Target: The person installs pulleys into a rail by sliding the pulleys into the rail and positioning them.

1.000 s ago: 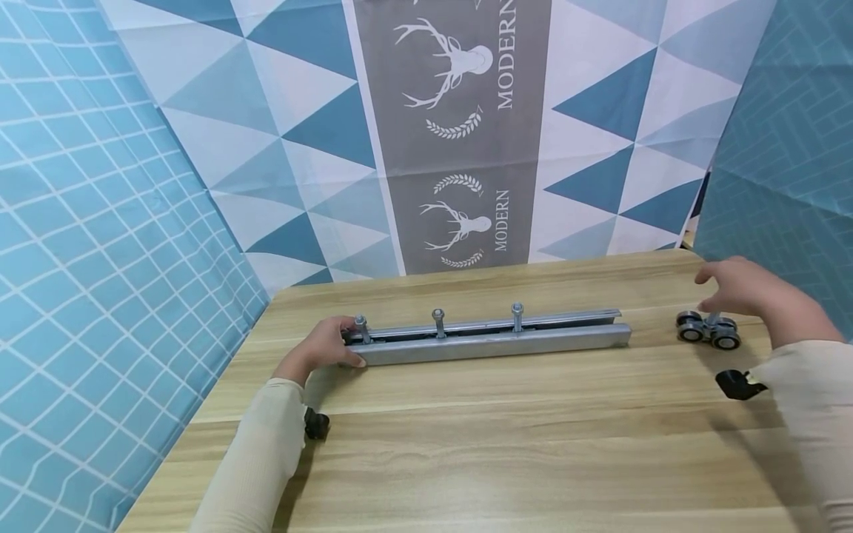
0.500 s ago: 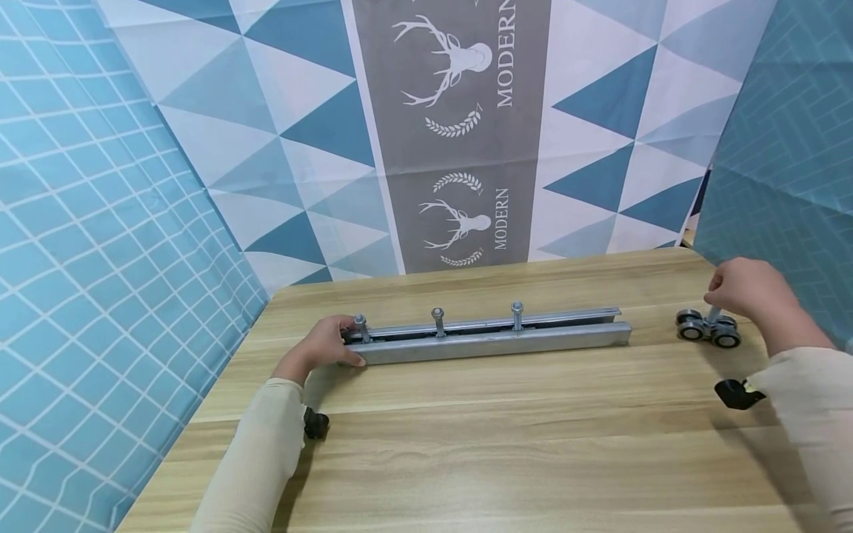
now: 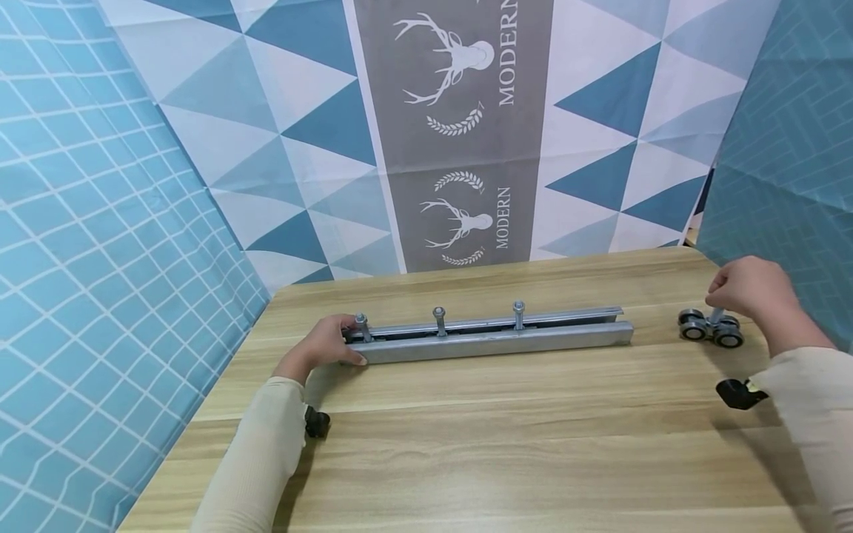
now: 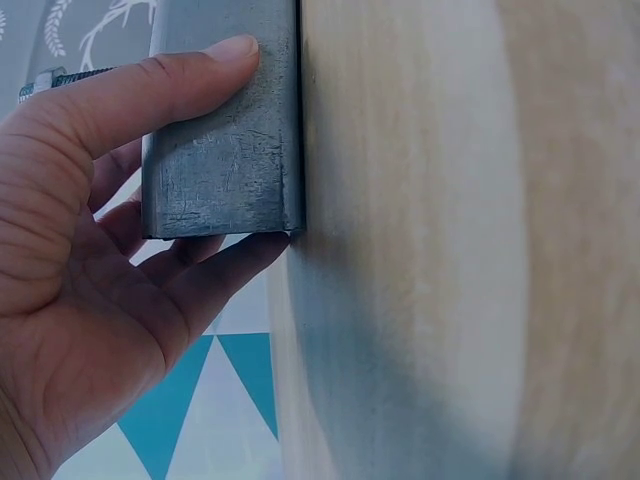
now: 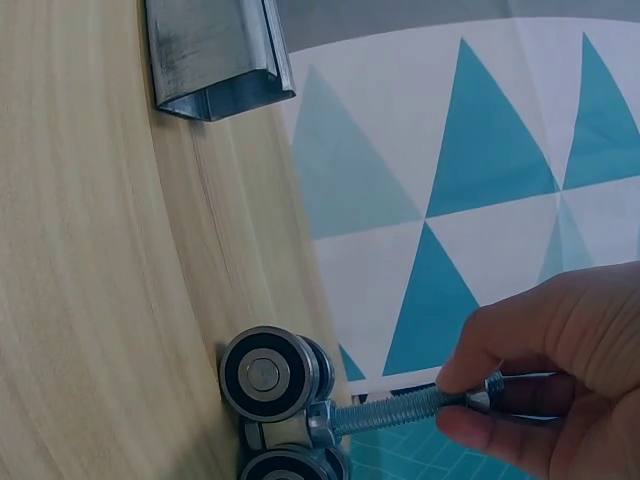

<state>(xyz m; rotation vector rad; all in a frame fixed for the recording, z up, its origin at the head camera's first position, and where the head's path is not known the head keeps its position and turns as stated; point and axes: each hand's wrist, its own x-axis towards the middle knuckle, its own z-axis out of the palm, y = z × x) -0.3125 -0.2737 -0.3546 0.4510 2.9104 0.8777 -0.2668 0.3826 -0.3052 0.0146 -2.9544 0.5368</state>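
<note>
A long grey metal track (image 3: 493, 346) lies on the wooden table, its slot facing up. Threaded bolts (image 3: 440, 321) stand up from the slot at three places; what they carry inside is mostly hidden. At the track's left end, my left hand (image 3: 323, 343) grips it, thumb on the near face and fingers around the end, as the left wrist view shows. Off the right end stands a four-wheeled trolley roller (image 3: 710, 329) with an upright bolt. My right hand (image 3: 756, 296) pinches the top of that threaded bolt (image 5: 395, 411) between thumb and fingers. Its wheels (image 5: 265, 374) appear to touch the table.
Bare wooden tabletop (image 3: 500, 444) spreads in front of the track. Behind the table's back edge hangs a patterned cloth (image 3: 460, 148). Blue tiled-pattern sheets stand at the left (image 3: 100, 244) and right (image 3: 786, 170). A gap separates the roller from the track's open right end.
My right hand has come down slightly and its fingers have closed onto the roller's bolt. The left hand, the track and the roller have stayed practically in place.
</note>
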